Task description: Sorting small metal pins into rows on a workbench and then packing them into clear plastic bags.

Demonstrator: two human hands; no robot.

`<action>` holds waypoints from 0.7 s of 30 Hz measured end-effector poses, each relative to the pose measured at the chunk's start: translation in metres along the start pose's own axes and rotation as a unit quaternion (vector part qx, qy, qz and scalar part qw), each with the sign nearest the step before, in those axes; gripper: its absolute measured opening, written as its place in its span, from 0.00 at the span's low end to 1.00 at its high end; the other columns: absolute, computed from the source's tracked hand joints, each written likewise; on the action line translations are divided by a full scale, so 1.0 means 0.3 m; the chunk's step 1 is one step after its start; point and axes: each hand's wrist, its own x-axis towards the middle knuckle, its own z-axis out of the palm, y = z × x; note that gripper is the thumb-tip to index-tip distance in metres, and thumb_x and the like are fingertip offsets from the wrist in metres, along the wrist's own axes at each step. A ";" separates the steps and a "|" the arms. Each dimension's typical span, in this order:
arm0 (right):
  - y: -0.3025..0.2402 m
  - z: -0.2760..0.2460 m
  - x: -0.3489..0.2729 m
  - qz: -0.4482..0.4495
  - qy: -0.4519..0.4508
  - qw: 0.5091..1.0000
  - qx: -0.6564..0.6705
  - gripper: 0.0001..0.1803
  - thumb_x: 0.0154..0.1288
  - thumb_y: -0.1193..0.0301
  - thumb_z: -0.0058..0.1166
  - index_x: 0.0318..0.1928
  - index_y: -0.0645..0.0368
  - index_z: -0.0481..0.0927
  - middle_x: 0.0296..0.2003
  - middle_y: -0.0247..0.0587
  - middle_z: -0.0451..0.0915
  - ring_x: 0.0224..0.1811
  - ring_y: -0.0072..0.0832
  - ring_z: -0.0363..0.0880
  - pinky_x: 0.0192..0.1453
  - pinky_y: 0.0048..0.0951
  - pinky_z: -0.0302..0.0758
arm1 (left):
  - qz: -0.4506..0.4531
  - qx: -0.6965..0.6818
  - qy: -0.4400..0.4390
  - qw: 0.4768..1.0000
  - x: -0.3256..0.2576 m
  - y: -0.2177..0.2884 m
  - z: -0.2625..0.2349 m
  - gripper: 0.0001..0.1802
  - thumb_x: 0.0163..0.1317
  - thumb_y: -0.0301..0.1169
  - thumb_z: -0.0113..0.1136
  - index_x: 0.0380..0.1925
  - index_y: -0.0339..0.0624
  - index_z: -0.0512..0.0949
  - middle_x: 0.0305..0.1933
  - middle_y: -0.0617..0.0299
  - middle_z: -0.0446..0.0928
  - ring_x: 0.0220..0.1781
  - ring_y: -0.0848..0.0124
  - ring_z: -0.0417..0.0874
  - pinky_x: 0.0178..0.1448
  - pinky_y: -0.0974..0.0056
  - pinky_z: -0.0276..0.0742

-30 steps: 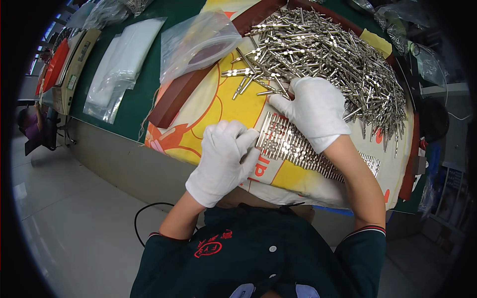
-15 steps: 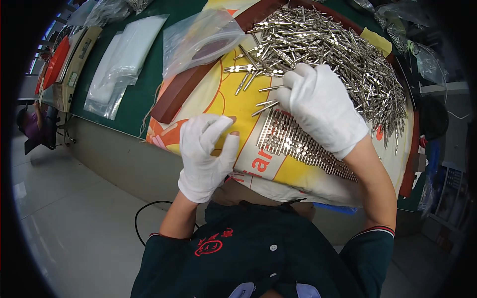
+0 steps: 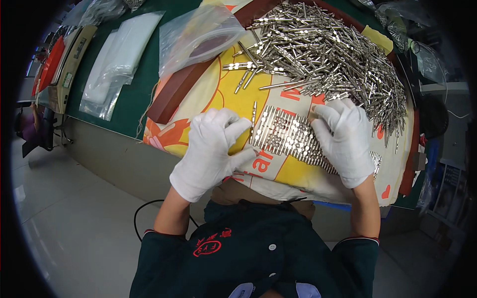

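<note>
Both my hands wear white gloves with some bare fingertips. My left hand (image 3: 208,149) is open at the left end of a row of slim metal rods (image 3: 280,131) laid side by side. Its thumb and forefinger are apart, close to a single upright-lying rod (image 3: 254,119) just left of the row. My right hand (image 3: 348,139) is over the middle of the row and covers part of it. Its thumb and forefinger come close together near the row's upper edge; whatever is between them, if anything, is hidden. Beyond lies a big heap of loose metal rods (image 3: 318,49).
A printed yellow and white cloth (image 3: 293,176) covers the work surface, with dark red wooden bars (image 3: 176,94) around it. Clear plastic bags (image 3: 196,37) and white plastic sheets (image 3: 119,54) lie at the left. A beige scale-like device (image 3: 74,64) stands beyond them.
My right hand has moved from the heap's near edge down and right onto the row. A rod now lies beside the row's left end, and my left hand has moved right toward it.
</note>
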 end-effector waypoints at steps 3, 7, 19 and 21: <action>-0.038 0.016 -0.066 0.045 -0.027 0.998 0.035 0.35 0.41 0.54 0.72 0.48 0.64 0.78 0.39 0.45 0.75 0.44 0.43 0.72 0.48 0.43 0.69 | 0.005 0.023 -0.044 0.999 0.042 -0.010 -0.002 0.29 0.40 0.36 0.75 0.44 0.41 0.77 0.38 0.57 0.73 0.43 0.57 0.74 0.46 0.56 0.67; -0.055 0.047 -0.073 0.040 -0.033 0.997 0.049 0.47 0.31 0.50 0.75 0.53 0.65 0.76 0.45 0.48 0.72 0.50 0.45 0.70 0.52 0.43 0.68 | 0.039 0.016 -0.084 0.996 0.072 -0.017 -0.007 0.28 0.42 0.36 0.74 0.45 0.41 0.76 0.38 0.56 0.73 0.43 0.57 0.74 0.46 0.56 0.67; -0.049 0.065 -0.073 0.035 -0.043 0.994 0.089 0.41 0.35 0.48 0.72 0.49 0.58 0.76 0.43 0.44 0.70 0.47 0.42 0.69 0.48 0.43 0.64 | 0.028 -0.036 -0.142 0.989 0.083 -0.012 -0.010 0.26 0.48 0.33 0.70 0.48 0.42 0.74 0.34 0.56 0.73 0.42 0.57 0.75 0.45 0.56 0.66; -0.050 0.061 -0.071 0.040 -0.053 0.994 0.088 0.41 0.35 0.48 0.72 0.49 0.58 0.76 0.42 0.44 0.70 0.47 0.42 0.68 0.49 0.44 0.64 | 0.030 -0.046 -0.129 0.990 0.080 -0.016 -0.004 0.26 0.47 0.33 0.70 0.48 0.42 0.74 0.34 0.56 0.73 0.42 0.57 0.75 0.45 0.56 0.66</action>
